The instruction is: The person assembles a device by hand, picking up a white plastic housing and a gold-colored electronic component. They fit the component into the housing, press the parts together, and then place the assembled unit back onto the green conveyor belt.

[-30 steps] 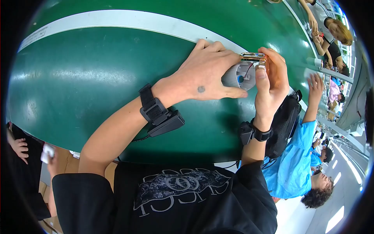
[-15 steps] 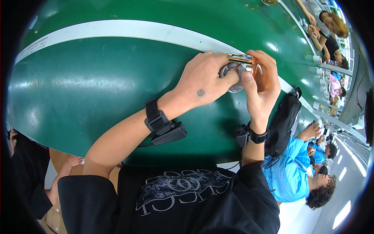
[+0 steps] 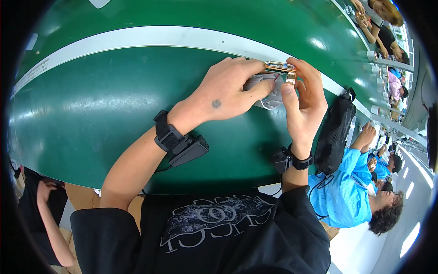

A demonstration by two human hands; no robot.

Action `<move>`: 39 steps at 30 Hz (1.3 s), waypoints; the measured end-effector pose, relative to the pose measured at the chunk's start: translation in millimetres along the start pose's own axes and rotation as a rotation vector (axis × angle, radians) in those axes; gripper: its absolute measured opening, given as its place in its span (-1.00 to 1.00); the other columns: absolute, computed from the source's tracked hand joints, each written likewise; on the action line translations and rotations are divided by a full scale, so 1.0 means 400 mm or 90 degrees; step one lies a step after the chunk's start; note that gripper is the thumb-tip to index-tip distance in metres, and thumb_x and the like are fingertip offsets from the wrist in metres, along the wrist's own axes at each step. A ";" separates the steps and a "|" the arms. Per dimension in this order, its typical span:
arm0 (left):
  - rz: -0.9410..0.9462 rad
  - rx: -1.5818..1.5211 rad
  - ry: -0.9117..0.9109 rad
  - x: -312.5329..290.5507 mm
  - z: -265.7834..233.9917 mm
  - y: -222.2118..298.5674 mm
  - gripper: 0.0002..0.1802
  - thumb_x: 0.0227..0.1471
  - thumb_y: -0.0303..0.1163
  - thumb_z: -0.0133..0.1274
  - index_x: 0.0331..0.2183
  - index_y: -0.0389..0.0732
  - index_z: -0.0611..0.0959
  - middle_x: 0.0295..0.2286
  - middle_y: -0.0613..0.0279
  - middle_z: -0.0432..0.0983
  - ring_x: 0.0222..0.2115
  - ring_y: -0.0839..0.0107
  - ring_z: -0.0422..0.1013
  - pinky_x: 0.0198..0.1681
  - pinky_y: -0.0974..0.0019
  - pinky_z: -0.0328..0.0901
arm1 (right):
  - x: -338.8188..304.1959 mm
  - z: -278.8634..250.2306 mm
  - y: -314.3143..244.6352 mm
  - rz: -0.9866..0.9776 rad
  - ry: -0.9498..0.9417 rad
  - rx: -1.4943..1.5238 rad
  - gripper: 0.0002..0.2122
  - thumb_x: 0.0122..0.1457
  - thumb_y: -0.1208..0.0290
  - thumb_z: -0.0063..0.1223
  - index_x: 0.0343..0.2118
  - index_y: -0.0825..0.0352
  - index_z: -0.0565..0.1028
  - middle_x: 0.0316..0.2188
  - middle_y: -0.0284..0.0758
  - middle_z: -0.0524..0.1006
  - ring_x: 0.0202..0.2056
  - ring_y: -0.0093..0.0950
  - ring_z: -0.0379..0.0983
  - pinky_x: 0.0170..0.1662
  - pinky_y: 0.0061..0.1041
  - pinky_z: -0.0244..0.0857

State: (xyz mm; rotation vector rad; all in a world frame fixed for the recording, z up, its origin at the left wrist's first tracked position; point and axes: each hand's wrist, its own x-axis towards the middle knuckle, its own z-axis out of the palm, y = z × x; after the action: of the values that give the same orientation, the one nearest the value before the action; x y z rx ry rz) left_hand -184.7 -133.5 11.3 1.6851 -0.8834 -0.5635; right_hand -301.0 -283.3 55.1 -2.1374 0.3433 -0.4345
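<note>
Above the far part of the green table, both hands come together around a small assembly. My left hand (image 3: 223,89) is closed, its thumb pressed into a grey-white hollow plastic housing (image 3: 270,102) and its forefinger reaching the left end of a shiny gold-coloured metal part (image 3: 290,76). My right hand (image 3: 306,102) pinches that metal part between thumb and fingers at its right end. A thin reddish wire (image 3: 276,77) shows between the part and the housing. My fingers hide much of the housing's inside.
A white strip (image 3: 178,36) crosses the green table (image 3: 105,105) beyond my hands. To the right lies a black mesh pouch (image 3: 335,137). A person in a blue jacket (image 3: 342,201) sits on the right, and another person's arm (image 3: 52,223) shows at lower left.
My left hand has shifted slightly left, its thumb drawn back, and more of the housing shows. The right hand keeps its grip on the metal part. The person at lower left has moved an arm.
</note>
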 end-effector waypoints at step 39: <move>-0.004 -0.100 0.106 -0.038 0.114 0.025 -0.63 0.00 -0.29 0.23 -0.15 -0.25 0.63 -0.31 0.09 0.59 -0.35 0.06 0.51 -0.27 0.15 0.40 | -0.018 0.049 0.055 -0.175 0.140 0.030 -0.40 0.38 -0.14 -0.28 -0.07 0.46 0.45 -0.09 -0.07 0.47 -0.07 -0.29 0.44 0.03 -0.32 0.33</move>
State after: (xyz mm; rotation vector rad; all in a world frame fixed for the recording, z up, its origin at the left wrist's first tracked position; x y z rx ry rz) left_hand -230.7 -150.2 6.6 1.5679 -0.6972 -0.4764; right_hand -301.1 -278.3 25.0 -2.1016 0.1580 -0.8310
